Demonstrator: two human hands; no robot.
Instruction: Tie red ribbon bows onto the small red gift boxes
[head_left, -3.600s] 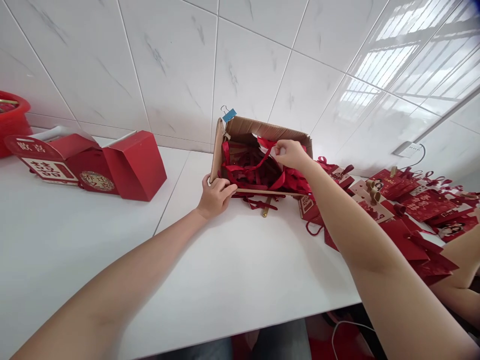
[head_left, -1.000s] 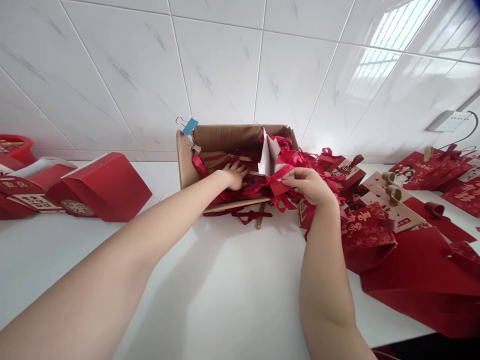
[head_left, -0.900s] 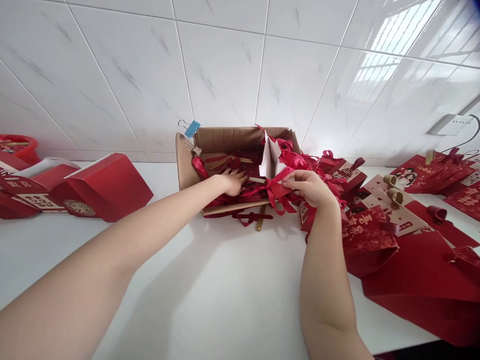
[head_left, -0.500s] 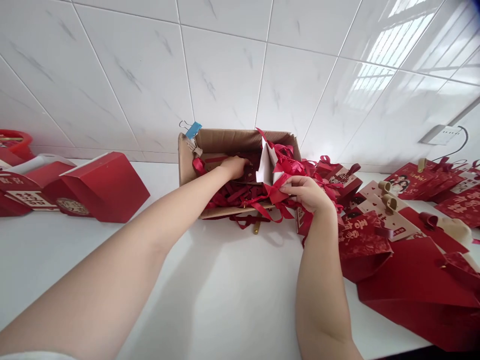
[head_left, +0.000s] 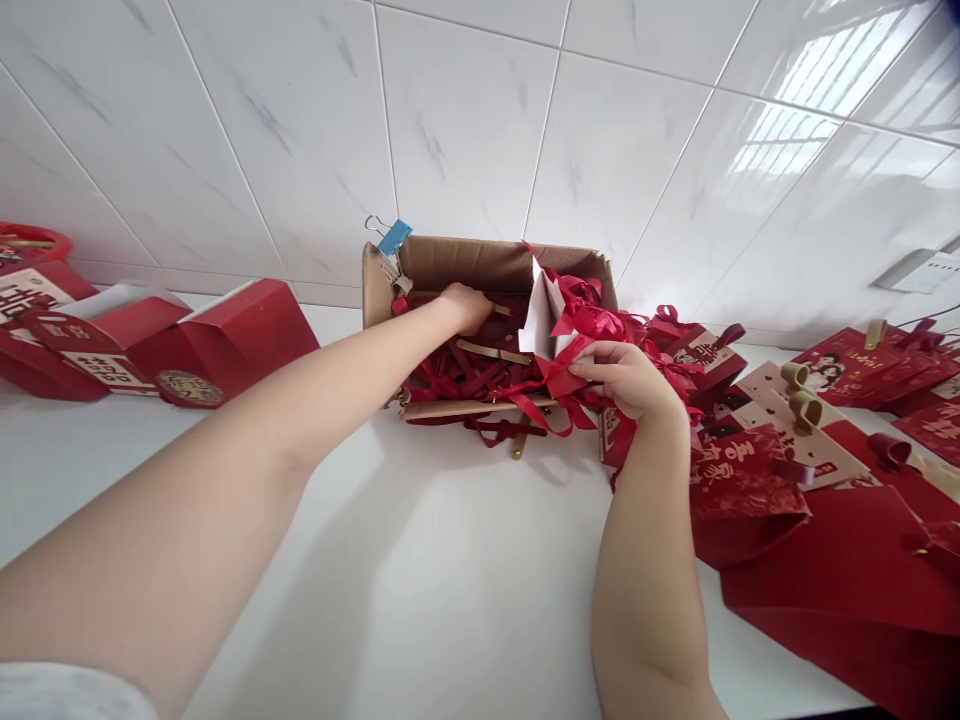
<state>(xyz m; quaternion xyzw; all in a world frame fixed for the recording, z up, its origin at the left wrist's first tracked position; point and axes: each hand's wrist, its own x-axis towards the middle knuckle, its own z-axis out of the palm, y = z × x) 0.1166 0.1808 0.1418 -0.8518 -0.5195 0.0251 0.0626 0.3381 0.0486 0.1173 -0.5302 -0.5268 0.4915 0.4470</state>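
Observation:
A cardboard box (head_left: 480, 256) holding red ribbons and folded red bags stands against the tiled wall. My left hand (head_left: 466, 308) is inside it, fingers curled at a dark red bag (head_left: 501, 328) with a gold strap; its fingertips are partly hidden. At the box's right end my right hand (head_left: 619, 378) pinches a red ribbon (head_left: 564, 370). Beside those fingers, a white-sided folded piece (head_left: 538, 318) stands upright among shiny red ribbons (head_left: 596, 318).
Red gift boxes (head_left: 255, 335) and a red basket (head_left: 46, 240) are at the left. Many red bags (head_left: 742, 490) with ribbon handles crowd the right. A blue binder clip (head_left: 395, 237) grips the box's back left corner. A white socket (head_left: 921, 272) is on the wall.
The view has shifted slightly. My left hand has moved a little back and left inside the box, and a gold strap now shows beside it. My right hand keeps its pinch.

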